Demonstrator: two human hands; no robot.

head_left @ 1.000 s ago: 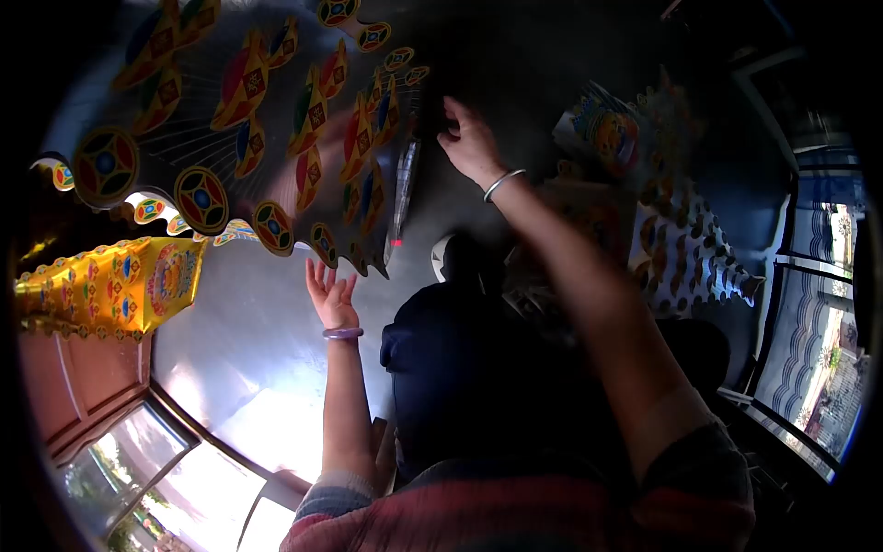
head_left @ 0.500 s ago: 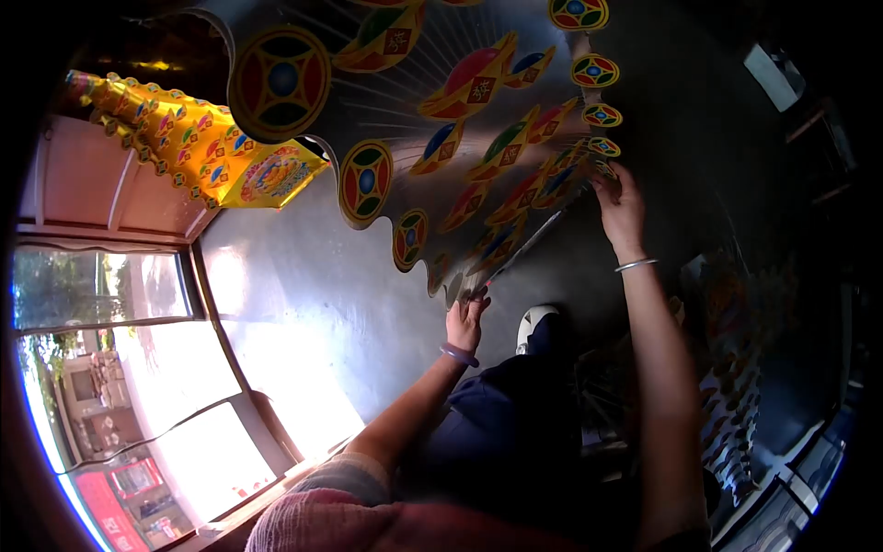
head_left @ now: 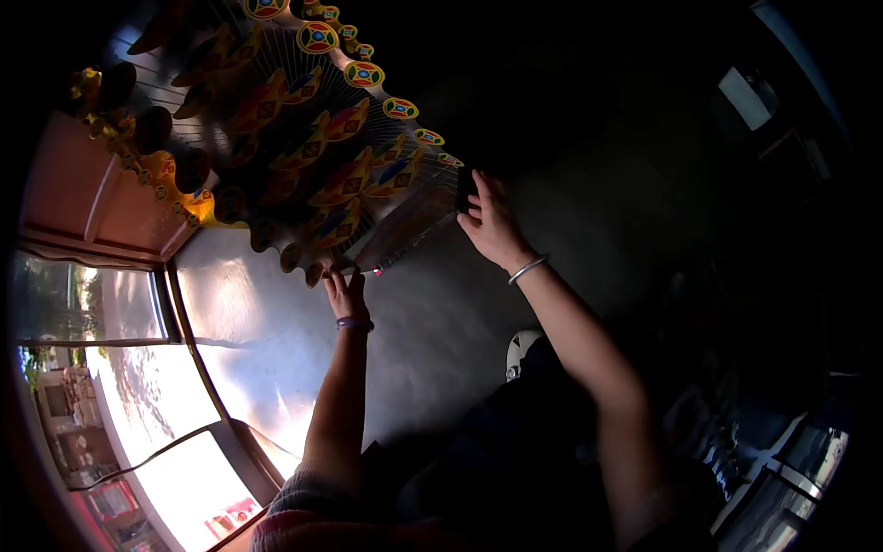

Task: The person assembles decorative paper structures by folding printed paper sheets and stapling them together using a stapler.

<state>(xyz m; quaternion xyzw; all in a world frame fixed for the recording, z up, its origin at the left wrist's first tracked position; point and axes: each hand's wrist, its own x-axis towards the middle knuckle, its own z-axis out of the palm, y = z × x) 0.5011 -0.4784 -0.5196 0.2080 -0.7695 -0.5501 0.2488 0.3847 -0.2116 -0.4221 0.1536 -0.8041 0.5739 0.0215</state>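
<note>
A large shiny foil decoration (head_left: 294, 152), printed with ingot shapes and bordered by scalloped, coin-like discs, hangs or is held up at the upper left. My left hand (head_left: 345, 293), with a purple bangle at the wrist, pinches its lower corner. A thin rod-like edge with a small red spot (head_left: 378, 271) runs beside those fingers. At the decoration's right end is my right hand (head_left: 497, 224), wearing a silver bangle. Its fingers curl about a dark end piece (head_left: 467, 189); the exact contact is hard to see in shadow.
Behind the left side hangs a yellow foil piece (head_left: 175, 179), partly covered. Bright windows (head_left: 166, 405) and a brown panel (head_left: 101, 193) line the left. A shoe (head_left: 522, 354) stands on the grey floor (head_left: 405, 340). A pale box-like object (head_left: 747, 97) lies at the upper right.
The decoration and both hands have moved left in view, and my right hand has come lower. The decoration now covers most of the yellow piece, and the view is darker.
</note>
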